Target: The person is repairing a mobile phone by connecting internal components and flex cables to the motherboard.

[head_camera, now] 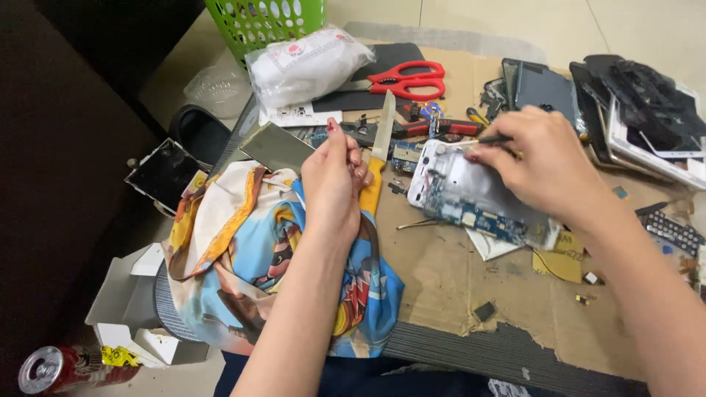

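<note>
Prying at the opened phone (471, 195), mid-cardboard (441, 279), goes best with the tool (485, 141) kept shallow, clear of the blue board (478, 217). Right hand (540, 169) pinches that tool at the phone's far edge. Left hand (334, 180), fingers closed together, rests by the knife (379, 154) on the cloth (243, 250); better it steadied the phone.

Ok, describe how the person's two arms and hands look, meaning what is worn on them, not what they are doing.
Both forearms are bare as far as the picture shows them: no sleeves, gloves, watch or bracelet. The left hand has no ring that can be seen, and a fingertip shows what looks like red nail polish. The right hand is likewise bare, with no ring visible; its nails are too small to judge.
</note>
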